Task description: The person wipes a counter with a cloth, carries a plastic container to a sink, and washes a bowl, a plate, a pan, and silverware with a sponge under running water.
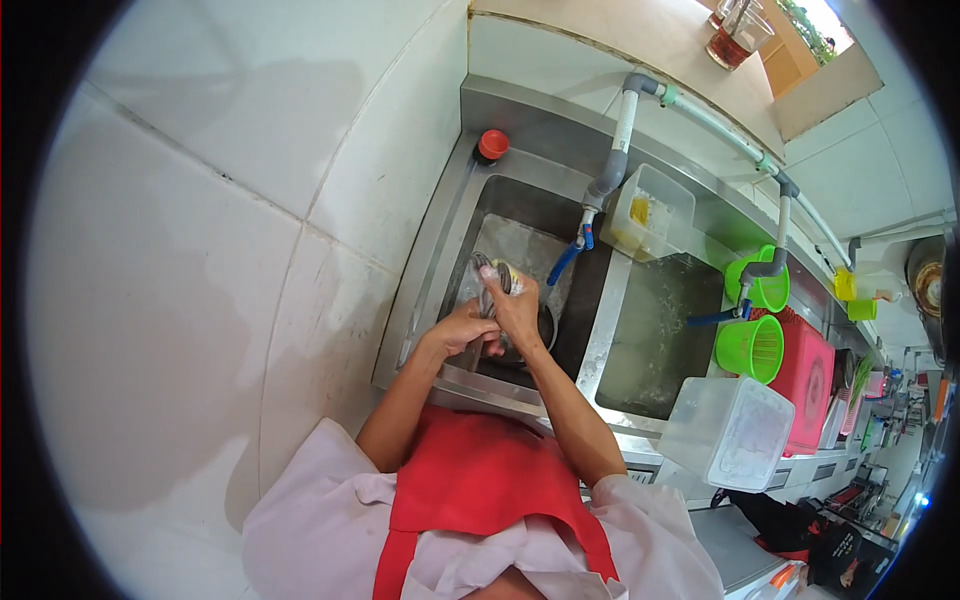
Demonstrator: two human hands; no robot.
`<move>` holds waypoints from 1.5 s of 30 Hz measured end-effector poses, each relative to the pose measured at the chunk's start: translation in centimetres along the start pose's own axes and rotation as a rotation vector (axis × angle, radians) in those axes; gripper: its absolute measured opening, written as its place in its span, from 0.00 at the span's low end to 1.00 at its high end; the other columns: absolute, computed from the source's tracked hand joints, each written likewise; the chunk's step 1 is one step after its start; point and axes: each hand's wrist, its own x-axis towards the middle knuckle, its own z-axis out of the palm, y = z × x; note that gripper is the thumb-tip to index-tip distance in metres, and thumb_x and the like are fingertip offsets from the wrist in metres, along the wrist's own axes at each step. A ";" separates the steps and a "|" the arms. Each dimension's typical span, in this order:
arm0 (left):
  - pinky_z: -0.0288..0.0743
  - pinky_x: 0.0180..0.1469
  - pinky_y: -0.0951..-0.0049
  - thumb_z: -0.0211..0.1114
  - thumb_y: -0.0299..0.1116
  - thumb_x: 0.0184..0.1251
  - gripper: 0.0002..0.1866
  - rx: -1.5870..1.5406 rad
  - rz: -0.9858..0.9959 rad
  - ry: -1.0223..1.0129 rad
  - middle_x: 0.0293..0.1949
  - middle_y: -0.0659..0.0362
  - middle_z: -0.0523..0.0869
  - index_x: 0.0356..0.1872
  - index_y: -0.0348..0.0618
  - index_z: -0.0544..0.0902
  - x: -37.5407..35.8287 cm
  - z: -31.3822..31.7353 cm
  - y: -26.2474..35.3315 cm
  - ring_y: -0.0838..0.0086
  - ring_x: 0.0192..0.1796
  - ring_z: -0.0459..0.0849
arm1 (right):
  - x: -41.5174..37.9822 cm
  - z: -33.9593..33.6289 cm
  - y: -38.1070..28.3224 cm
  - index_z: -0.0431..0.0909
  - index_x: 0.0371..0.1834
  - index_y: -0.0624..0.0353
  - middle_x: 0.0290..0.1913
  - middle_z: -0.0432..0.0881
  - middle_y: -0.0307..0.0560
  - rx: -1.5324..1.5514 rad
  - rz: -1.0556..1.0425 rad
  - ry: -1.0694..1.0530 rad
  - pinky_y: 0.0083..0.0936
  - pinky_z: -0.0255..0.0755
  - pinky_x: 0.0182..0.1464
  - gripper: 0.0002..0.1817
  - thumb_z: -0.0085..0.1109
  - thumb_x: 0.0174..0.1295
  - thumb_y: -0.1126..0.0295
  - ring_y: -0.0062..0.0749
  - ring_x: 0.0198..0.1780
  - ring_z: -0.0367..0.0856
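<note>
Both my hands are over the left sink basin (508,195). My right hand (517,308) is closed around a yellowish, soapy-looking piece, pressed against a bundle of grey metal cutlery (481,268). My left hand (462,329) grips the same bundle lower down, its fingers curled around it. Thin handles stick out below my left fingers. I cannot tell the exact kind of cutlery. Behind my right hand, a dark round vessel (546,325) lies partly hidden in the basin. A grey pipe tap with a blue lever (565,262) hangs just right of my hands.
The right basin (655,320) holds cloudy water. A clear plastic tub (668,205) stands behind it; another plastic container (735,430) is at its front right. Green baskets (748,348) and a red crate (806,385) line the right. A red cup (492,145) sits in the back left corner.
</note>
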 end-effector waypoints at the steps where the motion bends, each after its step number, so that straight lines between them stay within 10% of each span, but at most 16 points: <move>1: 0.70 0.21 0.74 0.59 0.29 0.64 0.08 -0.097 -0.056 -0.169 0.14 0.64 0.72 0.24 0.44 0.75 -0.6 -0.7 0.2 0.76 0.17 0.76 | 0.2 -0.5 0.0 0.78 0.23 0.63 0.21 0.73 0.34 -0.103 0.117 -0.089 0.23 0.63 0.26 0.22 0.61 0.60 0.52 0.18 0.24 0.67; 5: 0.57 0.16 0.81 0.52 0.35 0.72 0.16 -0.471 -0.095 -0.359 0.13 0.69 0.63 0.21 0.46 0.70 -2.4 -0.3 1.0 0.86 0.13 0.62 | 0.7 -0.3 0.3 0.77 0.31 0.60 0.27 0.76 0.35 0.191 0.386 -0.137 0.21 0.64 0.27 0.35 0.44 0.62 0.34 0.19 0.25 0.69; 10: 0.52 0.15 0.81 0.49 0.35 0.73 0.15 -0.531 0.018 -0.117 0.14 0.69 0.63 0.23 0.46 0.70 -2.5 0.6 2.5 0.87 0.13 0.59 | -1.0 -3.4 -1.2 0.77 0.40 0.65 0.40 0.76 0.48 0.700 0.590 0.036 0.31 0.69 0.48 0.29 0.49 0.65 0.43 0.38 0.42 0.76; 13: 0.51 0.15 0.82 0.50 0.34 0.71 0.13 -0.274 -0.020 0.051 0.14 0.69 0.62 0.24 0.47 0.69 -2.1 1.4 1.2 0.86 0.14 0.58 | -2.7 -1.8 -3.2 0.80 0.53 0.43 0.56 0.67 0.53 -0.552 -0.672 -0.029 0.41 0.61 0.55 0.19 0.59 0.57 0.72 0.48 0.55 0.66; 18: 0.49 0.14 0.82 0.50 0.33 0.71 0.13 -0.294 -0.098 -0.022 0.14 0.69 0.62 0.23 0.49 0.67 -1.8 0.6 1.2 0.85 0.14 0.58 | 0.6 -1.9 -1.6 0.82 0.52 0.44 0.54 0.67 0.49 -0.675 -0.719 -0.154 0.40 0.60 0.56 0.20 0.58 0.56 0.77 0.45 0.50 0.66; 20: 0.48 0.13 0.83 0.48 0.34 0.73 0.14 -0.337 -0.073 0.012 0.14 0.70 0.60 0.23 0.49 0.67 -1.6 0.8 2.2 0.86 0.13 0.57 | 1.4 -0.1 -1.3 0.82 0.52 0.49 0.50 0.67 0.50 -0.228 -0.325 0.306 0.31 0.65 0.49 0.19 0.59 0.57 0.75 0.41 0.45 0.69; 23: 0.61 0.17 0.79 0.50 0.40 0.73 0.14 -0.353 0.011 0.036 0.17 0.67 0.67 0.28 0.45 0.73 -0.1 0.1 0.8 0.83 0.17 0.66 | -1.6 0.4 -0.6 0.81 0.51 0.53 0.39 0.69 0.50 -0.261 -0.383 0.247 0.26 0.68 0.42 0.16 0.58 0.59 0.73 0.38 0.40 0.72; 25: 0.75 0.38 0.76 0.47 0.44 0.75 0.19 -0.377 0.304 0.459 0.32 0.59 0.82 0.37 0.40 0.78 2.0 1.5 -0.7 0.76 0.36 0.81 | -4.7 0.7 0.5 0.82 0.51 0.55 0.35 0.70 0.50 -0.381 -0.495 0.177 0.27 0.69 0.41 0.15 0.57 0.59 0.73 0.38 0.39 0.72; 30: 0.63 0.66 0.67 0.41 0.43 0.77 0.20 -0.395 0.418 0.377 0.57 0.45 0.78 0.41 0.38 0.77 3.6 1.0 -0.5 0.63 0.61 0.75 | -7.8 -3.8 4.8 0.81 0.34 0.66 0.36 0.74 0.56 -0.373 -0.074 -0.156 0.31 0.68 0.37 0.08 0.60 0.58 0.71 0.41 0.34 0.74; 34: 0.71 0.59 0.61 0.44 0.39 0.76 0.15 -0.574 0.417 0.217 0.50 0.42 0.81 0.38 0.38 0.74 5.5 2.0 -2.4 0.59 0.54 0.81 | -4.7 -1.9 3.4 0.81 0.27 0.66 0.32 0.76 0.53 -0.470 -0.364 0.477 0.33 0.68 0.34 0.06 0.61 0.55 0.73 0.40 0.32 0.74; 38: 0.79 0.34 0.67 0.48 0.36 0.75 0.13 -0.181 0.301 0.452 0.34 0.52 0.85 0.38 0.36 0.75 10.0 -0.8 -5.0 0.69 0.26 0.83 | -8.5 -4.3 4.2 0.81 0.28 0.65 0.33 0.75 0.53 -0.294 -0.167 0.067 0.34 0.69 0.38 0.04 0.62 0.53 0.75 0.43 0.36 0.75; 42: 0.59 0.19 0.79 0.52 0.41 0.73 0.16 -0.525 -0.300 -0.048 0.15 0.68 0.63 0.38 0.34 0.75 13.5 -2.8 -9.4 0.83 0.15 0.59 | -0.6 -11.2 -2.5 0.79 0.32 0.66 0.34 0.75 0.55 -0.538 -0.460 0.550 0.35 0.68 0.39 0.04 0.58 0.56 0.76 0.45 0.35 0.74; 45: 0.53 0.19 0.81 0.53 0.44 0.72 0.18 -0.490 -0.544 -0.316 0.15 0.69 0.57 0.37 0.35 0.75 15.6 -0.8 -10.3 0.86 0.15 0.55 | 10.2 -17.2 -5.9 0.82 0.46 0.56 0.42 0.77 0.53 -0.813 -0.587 0.481 0.36 0.67 0.49 0.14 0.62 0.56 0.69 0.47 0.45 0.74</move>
